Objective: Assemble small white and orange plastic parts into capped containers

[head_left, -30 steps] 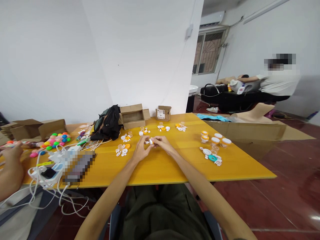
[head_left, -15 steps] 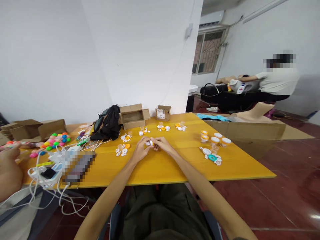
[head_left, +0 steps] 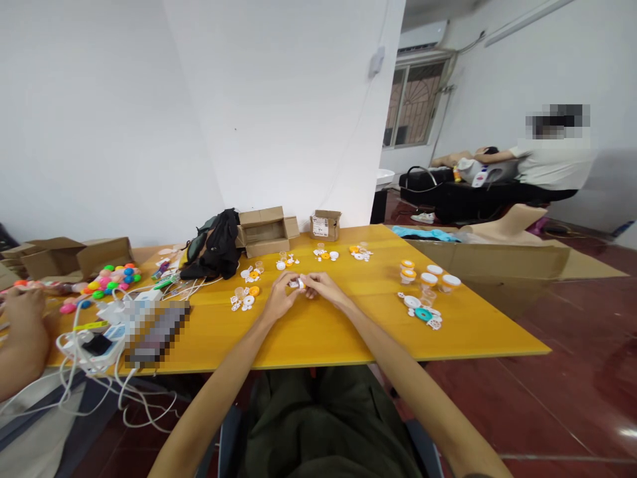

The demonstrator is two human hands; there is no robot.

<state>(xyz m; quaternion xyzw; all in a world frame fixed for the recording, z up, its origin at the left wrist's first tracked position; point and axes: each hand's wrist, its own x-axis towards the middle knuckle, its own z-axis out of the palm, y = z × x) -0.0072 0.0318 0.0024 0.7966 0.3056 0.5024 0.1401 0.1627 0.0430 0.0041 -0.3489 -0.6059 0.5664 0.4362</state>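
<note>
Both hands meet over the middle of the table, fingers closed around a small white plastic part (head_left: 300, 283). My left hand (head_left: 281, 292) grips it from the left, and my right hand (head_left: 321, 287) pinches it from the right. My fingers cover most of the part, so its full shape is hidden. To the left lies a group of white plastic wheels (head_left: 247, 303) with an orange ring (head_left: 254, 291) and a clear cup (head_left: 239, 292). Further right stand several clear cups with orange-and-white lids (head_left: 429, 279), beside a teal ring (head_left: 423, 314) among white parts.
Cardboard boxes (head_left: 263, 232) and a black bag (head_left: 213, 245) stand at the back. Colourful balls (head_left: 107, 282), white cables and a power strip (head_left: 107, 342) lie at the left, near another person's arm (head_left: 24, 338). Another person (head_left: 557, 159) sits at the far right.
My hands stay in nearly the same place, with the white part turned slightly between the fingers. At the left edge, the other person's hand has shifted slightly.
</note>
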